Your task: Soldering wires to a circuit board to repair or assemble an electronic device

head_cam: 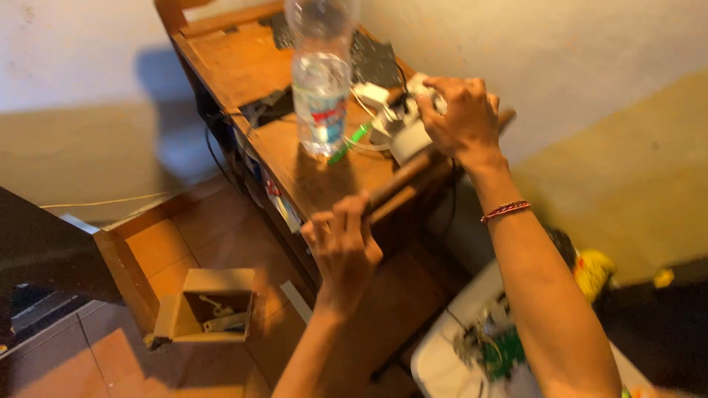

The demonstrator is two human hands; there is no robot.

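Note:
My left hand (341, 247) is closed around the near end of a long wooden stick (402, 177) that runs along the front edge of a wooden desk (243, 66). My right hand (459, 110) reaches to the desk's right end and grips a white device (407, 133) with white cables. A clear plastic water bottle (321, 88) stands upright on the desk, left of my right hand. A green pen (349, 142) lies between the bottle and the white device.
A dark keyboard-like item (372, 59) lies at the back of the desk against the wall. An open cardboard box (210, 304) sits on the tiled floor at lower left. A white appliance with green parts (479, 346) stands below my right arm. A yellow object (594, 269) lies by the wall.

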